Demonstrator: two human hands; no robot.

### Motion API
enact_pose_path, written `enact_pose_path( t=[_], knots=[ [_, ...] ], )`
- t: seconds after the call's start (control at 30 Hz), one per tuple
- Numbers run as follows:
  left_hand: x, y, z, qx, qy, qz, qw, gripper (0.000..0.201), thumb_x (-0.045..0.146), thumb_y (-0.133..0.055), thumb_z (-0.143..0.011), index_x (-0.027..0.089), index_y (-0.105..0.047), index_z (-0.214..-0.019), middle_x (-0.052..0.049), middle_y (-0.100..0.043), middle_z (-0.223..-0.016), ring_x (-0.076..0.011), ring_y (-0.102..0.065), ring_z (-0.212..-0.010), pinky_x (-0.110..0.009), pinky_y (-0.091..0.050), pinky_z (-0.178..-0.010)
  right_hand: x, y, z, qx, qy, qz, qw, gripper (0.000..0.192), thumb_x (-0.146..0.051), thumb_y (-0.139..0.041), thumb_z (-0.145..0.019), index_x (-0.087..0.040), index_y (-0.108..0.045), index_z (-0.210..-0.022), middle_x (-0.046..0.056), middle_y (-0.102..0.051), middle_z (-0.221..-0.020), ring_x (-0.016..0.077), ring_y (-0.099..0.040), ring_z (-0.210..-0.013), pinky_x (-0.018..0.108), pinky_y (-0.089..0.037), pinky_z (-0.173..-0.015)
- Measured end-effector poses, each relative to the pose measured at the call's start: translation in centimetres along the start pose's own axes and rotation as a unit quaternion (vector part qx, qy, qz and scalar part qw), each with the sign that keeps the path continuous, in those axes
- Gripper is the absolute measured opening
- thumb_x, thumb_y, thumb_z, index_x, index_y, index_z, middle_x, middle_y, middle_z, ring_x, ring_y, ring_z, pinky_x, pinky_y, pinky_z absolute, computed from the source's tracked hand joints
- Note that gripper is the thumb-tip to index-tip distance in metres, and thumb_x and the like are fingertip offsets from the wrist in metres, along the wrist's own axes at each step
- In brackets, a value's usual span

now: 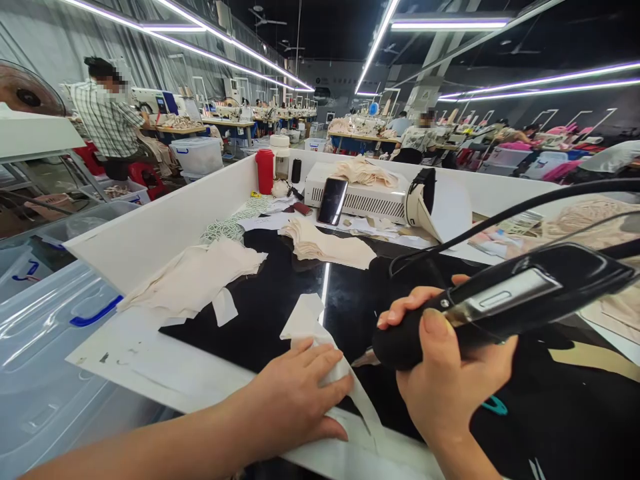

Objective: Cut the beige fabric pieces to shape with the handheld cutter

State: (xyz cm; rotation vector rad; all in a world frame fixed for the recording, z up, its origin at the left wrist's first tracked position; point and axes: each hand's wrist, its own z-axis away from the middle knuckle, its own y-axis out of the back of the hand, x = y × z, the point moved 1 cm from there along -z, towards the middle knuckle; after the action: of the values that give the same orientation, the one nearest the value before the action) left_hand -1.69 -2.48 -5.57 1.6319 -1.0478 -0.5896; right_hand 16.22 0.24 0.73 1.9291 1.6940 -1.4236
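Observation:
My left hand (305,387) lies with stretched fingers on a cream fabric piece (305,313), pressing it against the black work surface (280,287). A narrow strip of that fabric runs past the fingers towards the table's front edge. Wrapped around a black corded hand tool (495,303) is my right hand (440,367), with the thumb on top. The tool's short metal tip (367,358) points left, close to the fabric; whether it touches cannot be made out. Cream fabric stacks (330,244) lie beyond, with another fabric pile (195,277) on the left.
A phone (333,201) leans against a white vented box (360,193). White boards (165,213) wall the table's back and left. Plastic bins (55,360) stand at the left. Teal-handled scissors (495,405) lie at right. The tool's cable (500,217) arches over the right side. Other people work at machines behind.

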Motion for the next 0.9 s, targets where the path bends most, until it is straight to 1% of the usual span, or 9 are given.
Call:
enact_pose_path(
  t=[0.27,0.47,0.6,0.77,0.83,0.9],
  knots=[
    [0.0,-0.3,0.0,0.009,0.002,0.016,1.0,0.066,0.06,-0.082,-0.09,0.017,-0.063,-0.137,-0.02,-0.067,-0.138,-0.034,-0.066,-0.13,-0.053,-0.05,-0.119,0.4,-0.1,0.2,-0.014,0.001,0.018,1.0,0.041,-0.024,-0.085,-0.087,-0.026,-0.06,-0.119,-0.006,-0.072,-0.08,0.0154,-0.068,-0.057,0.036,-0.062,-0.056],
    [0.0,-0.3,0.0,0.019,-0.006,0.009,1.0,0.066,0.06,-0.081,-0.091,0.017,-0.063,-0.137,-0.019,-0.066,-0.14,-0.0338,-0.066,-0.132,-0.052,-0.051,-0.118,0.6,-0.6,-0.6,-0.004,0.003,-0.016,1.0,0.044,-0.028,-0.088,-0.083,-0.026,-0.06,-0.117,-0.006,-0.071,-0.079,0.0145,-0.065,-0.054,0.032,-0.06,-0.051],
    [-0.1,-0.6,0.0,0.031,-0.014,0.009,0.999,0.068,0.06,-0.083,-0.09,0.015,-0.063,-0.136,-0.02,-0.066,-0.139,-0.0347,-0.066,-0.131,-0.053,-0.053,-0.115,1.1,-0.8,-0.5,-0.022,-0.005,-0.017,1.0,0.044,-0.028,-0.087,-0.083,-0.027,-0.06,-0.118,-0.007,-0.071,-0.08,0.0143,-0.066,-0.056,0.033,-0.061,-0.055],
    [-0.2,-0.5,0.0,0.025,-0.012,0.024,0.999,0.067,0.058,-0.083,-0.09,0.015,-0.062,-0.137,-0.021,-0.065,-0.14,-0.0358,-0.065,-0.131,-0.054,-0.052,-0.116,1.3,-0.6,-0.3,-0.026,-0.004,-0.01,1.0,0.04,-0.025,-0.084,-0.087,-0.027,-0.059,-0.119,-0.007,-0.071,-0.081,0.0143,-0.066,-0.057,0.034,-0.061,-0.056],
    [-0.3,0.0,-0.1,0.018,-0.012,0.041,0.999,0.063,0.056,-0.08,-0.094,0.016,-0.062,-0.14,-0.02,-0.065,-0.141,-0.0352,-0.066,-0.131,-0.053,-0.052,-0.117,1.3,-0.6,-0.3,-0.032,0.0,-0.01,0.999,0.039,-0.024,-0.083,-0.089,-0.027,-0.059,-0.119,-0.007,-0.071,-0.082,0.0139,-0.066,-0.058,0.033,-0.06,-0.056],
    [-0.6,0.7,-0.1,0.012,-0.007,0.07,0.997,0.054,0.052,-0.07,-0.103,0.017,-0.061,-0.143,-0.018,-0.066,-0.142,-0.0322,-0.066,-0.132,-0.049,-0.052,-0.118,1.4,-0.5,-0.5,-0.041,0.006,-0.012,0.999,0.039,-0.025,-0.084,-0.089,-0.027,-0.059,-0.119,-0.007,-0.071,-0.083,0.0135,-0.066,-0.058,0.033,-0.06,-0.056]
  ],
)
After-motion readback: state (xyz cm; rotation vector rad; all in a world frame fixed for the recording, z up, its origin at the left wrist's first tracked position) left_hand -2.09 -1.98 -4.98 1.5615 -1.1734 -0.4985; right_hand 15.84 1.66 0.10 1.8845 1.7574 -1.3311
